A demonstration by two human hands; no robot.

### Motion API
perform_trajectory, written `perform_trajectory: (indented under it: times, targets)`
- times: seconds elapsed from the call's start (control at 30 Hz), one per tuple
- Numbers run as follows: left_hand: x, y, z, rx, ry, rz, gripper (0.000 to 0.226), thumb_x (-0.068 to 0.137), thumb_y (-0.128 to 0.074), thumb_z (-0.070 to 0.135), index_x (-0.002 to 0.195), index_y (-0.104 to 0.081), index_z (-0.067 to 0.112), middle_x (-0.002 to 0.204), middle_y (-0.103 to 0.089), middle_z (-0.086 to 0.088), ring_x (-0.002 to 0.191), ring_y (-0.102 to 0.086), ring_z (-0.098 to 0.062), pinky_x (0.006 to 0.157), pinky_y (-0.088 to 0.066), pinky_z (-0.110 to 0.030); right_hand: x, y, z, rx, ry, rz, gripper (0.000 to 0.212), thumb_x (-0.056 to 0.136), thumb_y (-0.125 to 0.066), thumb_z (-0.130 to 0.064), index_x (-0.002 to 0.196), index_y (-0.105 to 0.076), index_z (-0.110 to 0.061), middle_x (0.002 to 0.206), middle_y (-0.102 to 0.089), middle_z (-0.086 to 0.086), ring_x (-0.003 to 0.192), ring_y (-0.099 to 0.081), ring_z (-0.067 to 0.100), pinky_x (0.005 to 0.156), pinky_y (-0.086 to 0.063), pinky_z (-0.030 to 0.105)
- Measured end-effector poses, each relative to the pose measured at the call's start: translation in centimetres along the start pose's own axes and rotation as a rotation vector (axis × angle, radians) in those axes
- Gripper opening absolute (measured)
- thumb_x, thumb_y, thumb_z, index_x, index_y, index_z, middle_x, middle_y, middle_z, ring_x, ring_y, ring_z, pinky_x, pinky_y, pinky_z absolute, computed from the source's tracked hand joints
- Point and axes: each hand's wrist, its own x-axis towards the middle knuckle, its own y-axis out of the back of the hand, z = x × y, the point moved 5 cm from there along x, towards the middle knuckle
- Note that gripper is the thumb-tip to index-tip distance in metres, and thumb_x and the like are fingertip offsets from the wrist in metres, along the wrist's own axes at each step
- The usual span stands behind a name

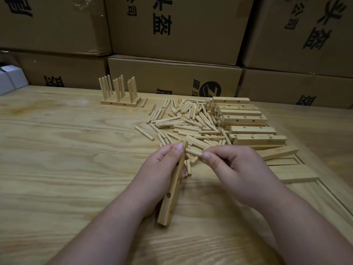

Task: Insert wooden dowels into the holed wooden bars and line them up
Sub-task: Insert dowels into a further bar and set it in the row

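Table (57, 150): spare bars (246, 119) stacked right, dowel pile (187, 121) beside them within reach, finished bars (120, 92) lined up rear. Left hand (162, 167) grips one bar (172, 188) edge-up, exposing holes. Right hand (229, 165) pinches a dowel (193, 152), tip against the bar's top end, apparently seating it.

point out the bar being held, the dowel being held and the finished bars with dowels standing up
held bar (172, 190), head view, its holed face
held dowel (193, 151), head view, mid shaft
finished bars (120, 103), head view, front bar's side face

One head-worn view looks forward and down, close over the wooden table (57, 150).
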Motion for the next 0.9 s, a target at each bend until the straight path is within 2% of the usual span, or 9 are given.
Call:
perform_trajectory:
  times: [0.1,0.23,0.33,0.37,0.43,0.53,0.67,0.83,0.9]
  targets:
    - [0.0,0.0,-0.1,-0.001,0.010,-0.010,0.038,0.087,-0.052,0.062,0.082,-0.069,0.029,0.067,-0.061,-0.003,0.053,-0.051,-0.012,0.050,-0.043,-0.025,0.0,-0.2,0.3,-0.016,-0.017,-0.012,0.018,0.092,-0.053,-0.052,0.085,-0.070,-0.049,0.070,-0.067,-0.011,0.063,-0.062,0.011,0.058,-0.052,0.040]
    - [0.0,-0.1,0.0,0.002,0.011,-0.023,0.038,0.088,-0.050,0.063,0.082,-0.068,0.030,0.067,-0.060,-0.003,0.053,-0.051,-0.012,0.049,-0.042,-0.023,0.0,-0.2,0.1,-0.046,-0.019,-0.005,0.016,0.096,-0.056,-0.046,0.087,-0.069,-0.046,0.073,-0.068,-0.018,0.064,-0.062,0.005,0.058,-0.055,0.037]
    - [0.0,-0.1,0.0,0.021,0.008,-0.023,0.038,0.088,-0.050,0.063,0.084,-0.068,0.030,0.067,-0.061,-0.002,0.054,-0.052,-0.011,0.051,-0.042,-0.024,0.0,-0.3,0.4,-0.038,-0.030,0.012,0.001,0.093,-0.064,-0.042,0.093,-0.064,-0.041,0.082,-0.066,-0.030,0.072,-0.064,-0.004,0.057,-0.050,0.018]
    - [0.0,-0.1,0.0,0.024,0.005,-0.024,0.038,0.088,-0.050,0.063,0.084,-0.068,0.030,0.067,-0.061,-0.002,0.055,-0.052,-0.012,0.052,-0.042,-0.025,0.1,-0.4,0.4,-0.042,-0.027,0.012,0.007,0.091,-0.068,-0.041,0.095,-0.062,-0.040,0.082,-0.064,-0.032,0.072,-0.063,-0.006,0.055,-0.047,0.014]
    - [0.0,-0.1,-0.1,0.039,0.001,-0.023,0.037,0.087,-0.051,0.063,0.083,-0.067,0.030,0.066,-0.061,-0.002,0.054,-0.051,-0.012,0.052,-0.042,-0.028,0.1,-0.5,0.5,-0.082,-0.017,0.010,0.012,0.088,-0.071,-0.041,0.094,-0.061,-0.039,0.081,-0.064,-0.027,0.069,-0.063,-0.002,0.054,-0.047,0.018]
    - [0.0,-0.2,0.0,0.083,-0.019,-0.019,0.038,0.084,-0.054,0.066,0.080,-0.065,0.030,0.065,-0.060,0.001,0.052,-0.050,-0.011,0.049,-0.040,-0.029,0.2,-0.4,0.4,-0.108,0.007,0.056,0.009,0.088,-0.071,-0.041,0.094,-0.065,-0.039,0.084,-0.067,-0.021,0.075,-0.064,0.001,0.063,-0.054,0.032]
    - [0.0,-0.1,0.0,0.091,-0.024,-0.007,0.035,0.087,-0.053,0.062,0.081,-0.065,0.030,0.064,-0.059,0.001,0.051,-0.049,-0.009,0.047,-0.038,-0.027,0.3,-0.6,0.3,-0.089,0.060,0.108,0.019,0.087,-0.062,-0.050,0.105,-0.062,-0.042,0.089,-0.068,-0.020,0.082,-0.065,0.001,0.068,-0.056,0.035]
    - [0.0,0.0,0.0,0.117,-0.024,-0.010,0.036,0.087,-0.052,0.064,0.084,-0.067,0.030,0.065,-0.060,0.003,0.051,-0.049,-0.007,0.048,-0.040,-0.028,0.2,-1.1,0.3,-0.071,0.096,0.138,0.025,0.087,-0.052,-0.057,0.105,-0.060,-0.041,0.084,-0.070,-0.010,0.077,-0.065,0.004,0.064,-0.054,0.036]
    - [0.0,0.1,-0.1,0.119,-0.021,-0.009,0.038,0.087,-0.052,0.064,0.088,-0.068,0.030,0.066,-0.060,0.003,0.052,-0.050,-0.007,0.049,-0.040,-0.028,0.2,-1.1,0.5,-0.057,0.090,0.138,0.020,0.087,-0.054,-0.056,0.102,-0.060,-0.043,0.085,-0.070,-0.011,0.077,-0.065,0.005,0.064,-0.052,0.030]
